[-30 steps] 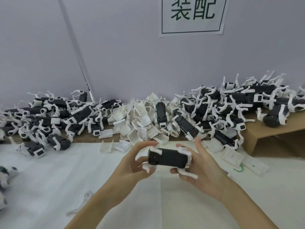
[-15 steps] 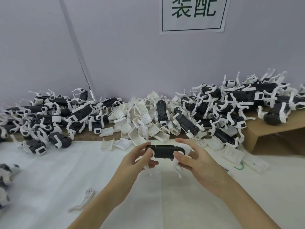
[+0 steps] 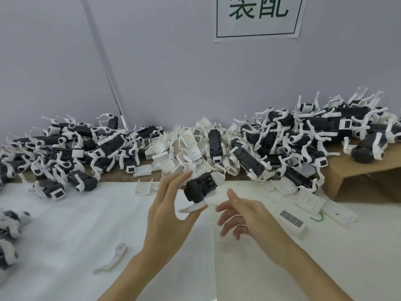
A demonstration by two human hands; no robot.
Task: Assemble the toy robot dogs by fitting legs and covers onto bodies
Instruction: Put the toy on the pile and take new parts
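My left hand holds a black toy dog body with white legs, lifted above the white table, its end face turned toward me. One white leg sticks out below it by my thumb. My right hand hovers just to the right of the body, fingers apart and empty, not touching it. A heap of white covers lies behind, along the wall. One loose white leg lies on the table at the lower left.
Piles of black-and-white dog bodies fill the back left and the back right, partly on a cardboard box. Flat white covers lie at right. More dogs sit at the left edge.
My right hand has let go of the dog body and drawn back to the right. My left hand alone now holds it, turned end-on and raised toward the cover heap.
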